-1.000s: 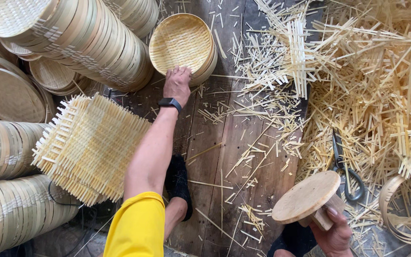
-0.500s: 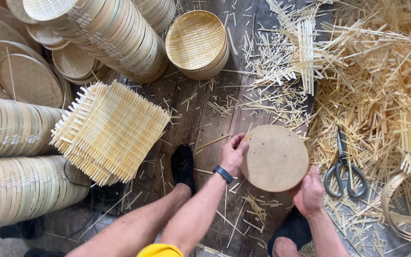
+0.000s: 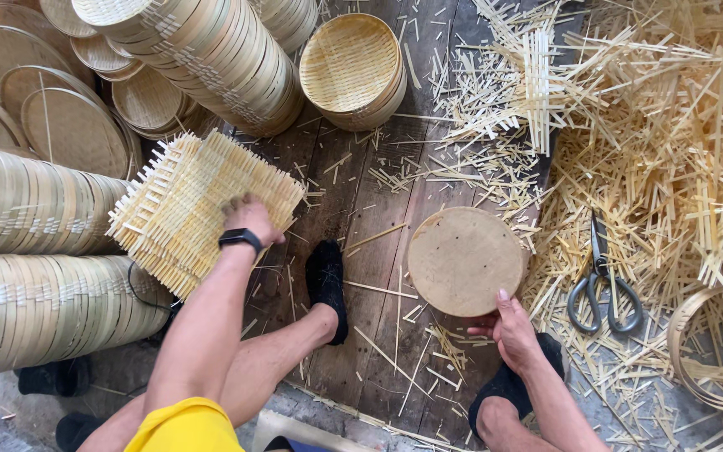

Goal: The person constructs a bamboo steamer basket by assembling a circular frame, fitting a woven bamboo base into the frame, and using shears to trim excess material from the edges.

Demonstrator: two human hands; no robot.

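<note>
Left hand grip clamped on woven bamboo mat, right hand grip pinching round wooden disc

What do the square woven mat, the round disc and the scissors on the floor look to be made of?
Square woven mat under the left hand: pale bamboo strips, unfinished, with loose ends bristling at the edges. Round disc held by the right hand: probably wood or pressed board, matte tan, flat and lightly scuffed. Scissors: dull grey metal throughout, loops included, as far as it shows.
</note>
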